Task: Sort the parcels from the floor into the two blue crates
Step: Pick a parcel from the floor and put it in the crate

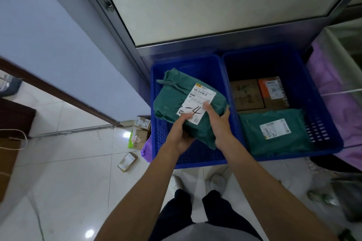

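Note:
A green plastic-wrapped parcel (176, 96) with a white label marked "2-4" hangs over the left blue crate (156, 127). My left hand (181, 133) grips its near edge from below, thumb on the label. My right hand (220, 123) holds its right side, thumb on the label. The right blue crate (321, 123) holds another green parcel (274, 133), a brown box (246, 94) and an orange-topped box (273, 92).
Small cardboard parcels (140, 133) lie on the white tiled floor left of the crates, with a small box (127, 161) nearer me and a purple bag (147, 148). A wall and metal-framed panel stand behind the crates. Purple cloth (337, 92) lies on the right.

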